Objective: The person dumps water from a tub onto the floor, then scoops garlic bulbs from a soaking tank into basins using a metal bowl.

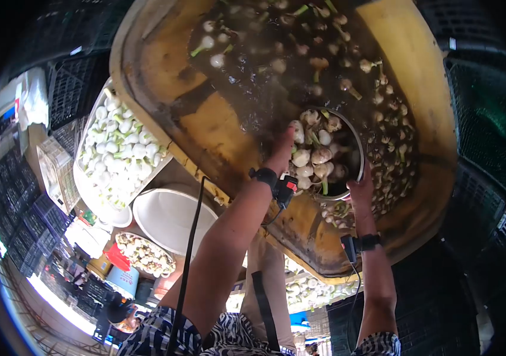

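A round metal basin (pixel 360 142) full of garlic bulbs (pixel 321 155) is tilted over the brown water of a large yellow tub (pixel 211 127). My right hand (pixel 361 188) is closed on the basin's near right rim. At the basin's left side, my left hand (pixel 284 145) lies against the garlic; one pale bulb (pixel 297 132) is by its fingertips. Most of the left fingers are hidden or blurred, so their grip does not show. More bulbs with green stems (pixel 392 133) float in the tub, massed along its right side.
Left of the tub stand a tub of white garlic (pixel 119 148), a white round basin (pixel 173 213) and a smaller basket of garlic (pixel 146 254). Dark plastic crates (pixel 21 202) are stacked at far left. A black cable (pixel 196 231) hangs before my left arm.
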A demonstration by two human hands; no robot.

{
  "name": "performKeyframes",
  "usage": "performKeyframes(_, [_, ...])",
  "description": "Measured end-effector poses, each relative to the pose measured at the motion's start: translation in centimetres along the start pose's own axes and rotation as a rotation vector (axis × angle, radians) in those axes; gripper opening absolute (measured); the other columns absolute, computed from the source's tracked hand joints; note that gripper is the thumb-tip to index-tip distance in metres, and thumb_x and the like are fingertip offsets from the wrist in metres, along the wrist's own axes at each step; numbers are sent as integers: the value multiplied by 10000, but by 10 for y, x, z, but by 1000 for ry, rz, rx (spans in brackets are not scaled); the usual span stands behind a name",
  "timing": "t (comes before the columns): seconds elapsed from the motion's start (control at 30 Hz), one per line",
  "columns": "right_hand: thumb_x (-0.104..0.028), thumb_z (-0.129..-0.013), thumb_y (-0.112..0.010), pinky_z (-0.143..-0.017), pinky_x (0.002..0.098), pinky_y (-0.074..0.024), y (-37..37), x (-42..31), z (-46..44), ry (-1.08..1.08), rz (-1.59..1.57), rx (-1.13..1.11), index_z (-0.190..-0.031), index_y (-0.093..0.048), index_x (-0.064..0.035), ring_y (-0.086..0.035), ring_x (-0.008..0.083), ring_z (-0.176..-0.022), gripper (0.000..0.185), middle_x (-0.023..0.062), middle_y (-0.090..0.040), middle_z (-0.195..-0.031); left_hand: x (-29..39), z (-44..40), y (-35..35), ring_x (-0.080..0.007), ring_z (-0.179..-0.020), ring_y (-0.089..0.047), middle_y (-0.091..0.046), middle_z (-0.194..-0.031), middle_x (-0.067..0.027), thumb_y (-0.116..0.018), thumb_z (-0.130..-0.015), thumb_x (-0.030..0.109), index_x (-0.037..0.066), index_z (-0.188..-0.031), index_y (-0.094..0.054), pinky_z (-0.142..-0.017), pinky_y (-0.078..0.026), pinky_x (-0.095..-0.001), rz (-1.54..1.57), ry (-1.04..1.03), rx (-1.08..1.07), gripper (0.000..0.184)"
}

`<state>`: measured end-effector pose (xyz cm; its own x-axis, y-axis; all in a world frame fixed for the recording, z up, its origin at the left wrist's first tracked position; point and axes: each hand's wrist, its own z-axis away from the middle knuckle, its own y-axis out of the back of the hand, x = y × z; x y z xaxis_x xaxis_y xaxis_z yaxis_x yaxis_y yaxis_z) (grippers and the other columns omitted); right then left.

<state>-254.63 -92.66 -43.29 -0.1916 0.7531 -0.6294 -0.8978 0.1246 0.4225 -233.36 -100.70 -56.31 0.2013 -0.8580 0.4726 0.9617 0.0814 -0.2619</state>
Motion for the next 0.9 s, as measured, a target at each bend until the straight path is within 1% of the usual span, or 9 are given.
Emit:
performKeyframes(0.2, [119,-582,-468,-889,242,-380,23,-95,50,173,-31,117,-1340,-320,-30,-505,185,-1051,786,124,-503,-1188,74,49,-35,-204,-1166,-416,-439,-1297,-93,-447,-831,590,51,-1317,-379,-964,-333,-339,-102,29,-20,728])
performKeyframes(0.23, [115,-581,-450,-934,241,-337,29,-101,58,225,-74,102,-1332,-316,-1,-462,194,-1108,771,127,-471,-1224,93,69,-49,-302,-1152,-469,-502,-1224,-202,-379,-846,590,-32,-1211,-463,-923,-369,-358,-186,-12,150,726])
performKeyframes(0.47, [115,-593,-428,-975,259,-302,32,-209,181,411,40,143,-1342,-302,-1,-441,195,-1144,769,122,-471,-1231,164,200,-42,-344,-913,-588,-616,-928,-233,-476,-839,450,-8,-1024,-581,-767,-428,-405,-25,-146,158,505])
performKeyframes(0.53, [104,-608,-433,-949,267,-344,19,-234,221,463,167,176,-1349,-298,-21,-468,193,-1115,764,123,-488,-1215,163,235,-27,-264,-797,-595,-621,-824,-191,-486,-840,422,-22,-978,-580,-689,-430,-370,204,-325,182,475])
performKeyframes(0.57, [91,-626,-438,-912,273,-386,5,-251,249,482,169,169,-1359,-286,-34,-513,192,-1061,759,140,-521,-1182,170,263,-12,-132,-634,-493,-573,-699,-63,-486,-860,415,5,-945,-592,-572,-382,-303,256,-248,159,431])
performKeyframes(0.7, [127,-627,-417,-958,289,-345,-54,-271,336,477,414,105,-1367,-261,-32,-479,218,-1116,773,192,-480,-1241,157,346,78,-36,-560,-305,-463,-685,72,-469,-890,428,66,-1003,-590,-490,-263,-244,562,-214,95,398])
performKeyframes(0.83, [141,-606,-392,-971,301,-333,-146,-228,390,714,584,0,-1377,-231,-30,-424,241,-1199,806,223,-390,-1337,76,388,200,-122,-1070,-444,-513,-1184,-41,-488,-876,465,48,-1208,-496,-924,-340,-285,854,-287,23,533])
performKeyframes(0.87, [149,-597,-383,-972,283,-326,-176,-212,402,797,656,3,-1378,-226,-27,-429,260,-1204,816,219,-404,-1328,47,388,231,-103,-965,-517,-515,-1053,-3,-462,-891,460,141,-1208,-446,-759,-482,-308,921,-319,32,450])
performKeyframes(0.9, [138,-602,-392,-966,297,-345,-200,-196,410,745,659,-54,-1373,-243,-36,-430,279,-1210,805,230,-418,-1309,-7,376,259,-128,-1009,-507,-505,-1103,-2,-455,-872,521,147,-1238,-407,-805,-476,-334,871,-496,78,526])
